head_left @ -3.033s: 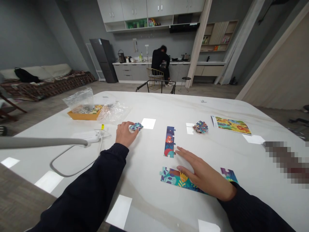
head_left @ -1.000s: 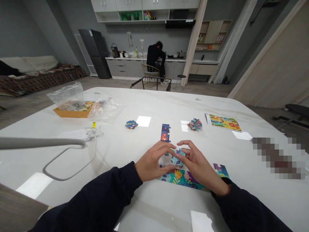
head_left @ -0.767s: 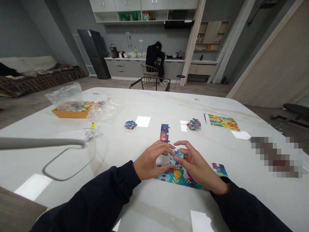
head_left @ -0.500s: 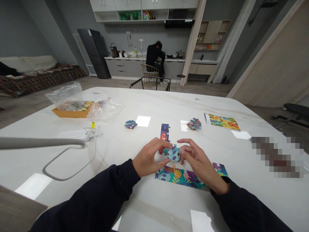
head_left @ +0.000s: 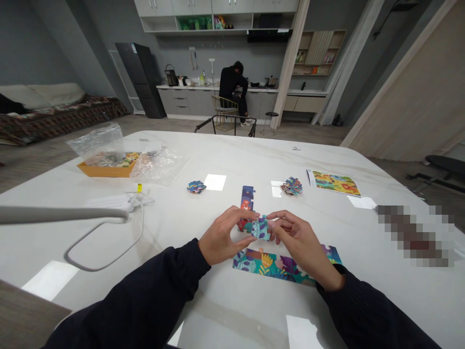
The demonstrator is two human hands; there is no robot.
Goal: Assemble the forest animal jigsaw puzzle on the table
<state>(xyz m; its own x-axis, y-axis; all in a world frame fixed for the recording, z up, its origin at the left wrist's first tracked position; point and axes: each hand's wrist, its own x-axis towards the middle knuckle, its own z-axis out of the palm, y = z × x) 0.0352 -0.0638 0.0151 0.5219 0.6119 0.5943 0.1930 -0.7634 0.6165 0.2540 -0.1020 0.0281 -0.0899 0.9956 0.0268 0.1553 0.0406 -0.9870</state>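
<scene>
A teal jigsaw puzzle piece (head_left: 260,229) with purple leaves is held just above the table between both hands. My left hand (head_left: 225,235) pinches it from the left, thumb below and fingers above. My right hand (head_left: 294,240) has its fingertips closed on the piece's right edge. Behind the piece stands a joined upright strip of puzzle (head_left: 247,198) with a red figure, partly covered by my left fingers. Nearer to me lies a joined puzzle row (head_left: 271,264) with flowers and leaves; my right hand and wrist hide part of it.
Two piles of loose pieces, one at left (head_left: 196,187) and one at right (head_left: 291,186), lie farther back. A picture sheet (head_left: 336,183) is at right. An orange box (head_left: 105,170) with plastic bags and a white cable (head_left: 141,232) are at left. A person (head_left: 232,87) sits by the counter.
The fingers of my right hand have drawn in and closed on the puzzle piece's right edge. My left hand keeps its pinch with little movement.
</scene>
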